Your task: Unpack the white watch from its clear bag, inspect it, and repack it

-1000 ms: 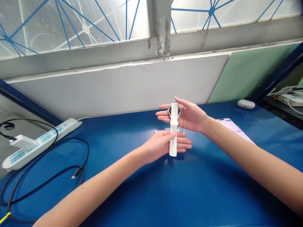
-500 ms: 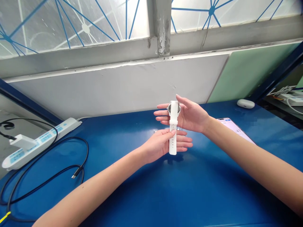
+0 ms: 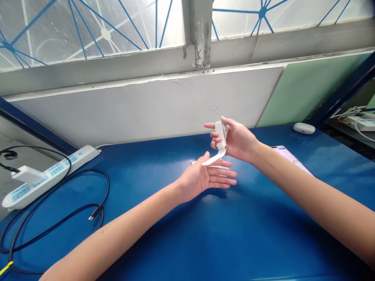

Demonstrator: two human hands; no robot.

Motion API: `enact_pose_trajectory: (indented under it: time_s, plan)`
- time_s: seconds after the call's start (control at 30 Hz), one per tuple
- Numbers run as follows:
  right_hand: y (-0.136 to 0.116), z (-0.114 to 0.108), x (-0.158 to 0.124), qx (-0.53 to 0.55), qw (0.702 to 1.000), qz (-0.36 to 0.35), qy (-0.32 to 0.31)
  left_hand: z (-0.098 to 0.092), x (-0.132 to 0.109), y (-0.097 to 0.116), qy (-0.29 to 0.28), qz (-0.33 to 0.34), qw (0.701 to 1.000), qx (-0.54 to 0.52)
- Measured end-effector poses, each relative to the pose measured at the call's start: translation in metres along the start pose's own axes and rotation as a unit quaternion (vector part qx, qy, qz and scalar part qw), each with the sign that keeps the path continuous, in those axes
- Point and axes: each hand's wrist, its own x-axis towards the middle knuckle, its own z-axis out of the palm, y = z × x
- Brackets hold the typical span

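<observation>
One white watch point(image 3: 220, 134) is held above the bench point(image 3: 175, 242) by the right hand point(image 3: 238, 140), whose grip is curled around its strap point(image 3: 215, 158), and could be dropped if that grip is loosened, since the left hand point(image 3: 199, 179) is spread, grasping nothing.

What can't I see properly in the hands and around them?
Head view:
Watch: its face, mostly hidden behind the strap.
Phone: part of it, covered by the right arm.
Shiny thing: mostly covered by the left hand; I can't tell what it is.
Yellow tie: cut off by the left edge.
</observation>
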Motion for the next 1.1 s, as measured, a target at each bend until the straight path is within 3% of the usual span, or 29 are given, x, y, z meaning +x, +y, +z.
enact_pose_trajectory:
  time_s: [0.1, 0.23, 0.37, 0.5, 0.67, 0.83, 0.93, 1.1]
  plan:
    - [-0.008, -0.008, 0.005, 0.014, 0.995, -0.044, 0.093, -0.002, -0.001, 0.002, -0.023, 0.021, 0.999, -0.045]
    - [-0.013, -0.014, 0.008, 0.017, 0.990, -0.080, 0.118, 0.002, -0.002, 0.004, -0.018, 0.019, 0.998, -0.064]
    - [-0.004, -0.008, 0.006, 0.004, 0.995, -0.069, 0.068, 0.006, -0.003, 0.004, 0.020, 0.030, 0.996, -0.077]
    - [0.006, -0.005, 0.004, -0.086, 0.995, -0.045, 0.005, 0.008, -0.001, 0.005, 0.056, 0.063, 0.995, -0.045]
    - [0.012, -0.007, 0.003, -0.228, 0.968, -0.102, -0.029, 0.004, 0.002, 0.001, 0.101, 0.102, 0.989, 0.040]
    - [0.016, -0.007, 0.002, -0.314, 0.940, -0.129, -0.041, 0.003, 0.000, -0.002, 0.098, 0.105, 0.986, 0.080]
    - [0.017, -0.006, 0.003, -0.317, 0.941, -0.110, -0.041, 0.007, -0.002, -0.002, 0.093, 0.093, 0.988, 0.085]
    - [0.020, -0.007, 0.003, -0.217, 0.973, -0.015, -0.077, 0.013, -0.004, -0.001, 0.074, 0.074, 0.988, 0.110]
